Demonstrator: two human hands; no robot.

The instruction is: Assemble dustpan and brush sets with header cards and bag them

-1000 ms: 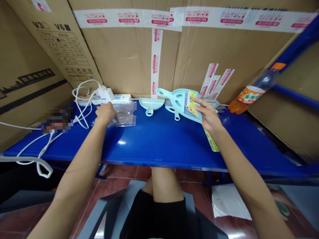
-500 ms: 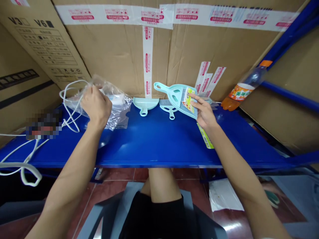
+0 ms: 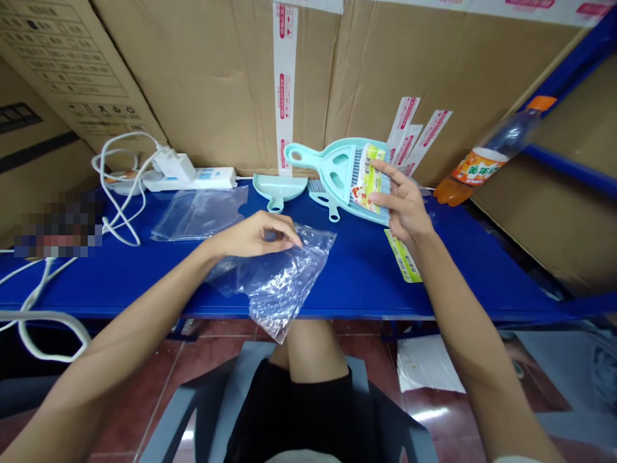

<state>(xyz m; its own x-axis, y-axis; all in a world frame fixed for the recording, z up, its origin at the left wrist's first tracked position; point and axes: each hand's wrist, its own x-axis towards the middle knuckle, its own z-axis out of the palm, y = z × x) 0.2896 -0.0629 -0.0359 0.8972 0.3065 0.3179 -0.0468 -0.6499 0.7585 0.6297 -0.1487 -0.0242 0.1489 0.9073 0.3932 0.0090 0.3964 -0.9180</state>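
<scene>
My left hand [image 3: 260, 235] pinches a clear plastic bag [image 3: 284, 283], which hangs crumpled over the front edge of the blue table. In my right hand [image 3: 405, 202] is a mint-green dustpan [image 3: 369, 146] with a matching brush [image 3: 337, 177] nested in it, held up above the table. My fingers lie over a yellow label card [image 3: 369, 180] on the bristles. Behind them, on the table, rest another small dustpan [image 3: 279, 186] and a brush [image 3: 333, 209], partly covered. A second clear bag [image 3: 200, 215] lies flat on the left.
A power strip [image 3: 216, 178] with a white plug [image 3: 176, 164] and tangled cables stands at the back left. Cardboard boxes [image 3: 216, 83] line the back. A yellow-green card [image 3: 403, 257] lies right of centre, and an orange drink bottle [image 3: 486, 161] leans at the right.
My left hand has come from the back left toward the middle front, bringing a clear bag with it. My right hand still holds the dustpan and brush. The view has tilted down slightly.
</scene>
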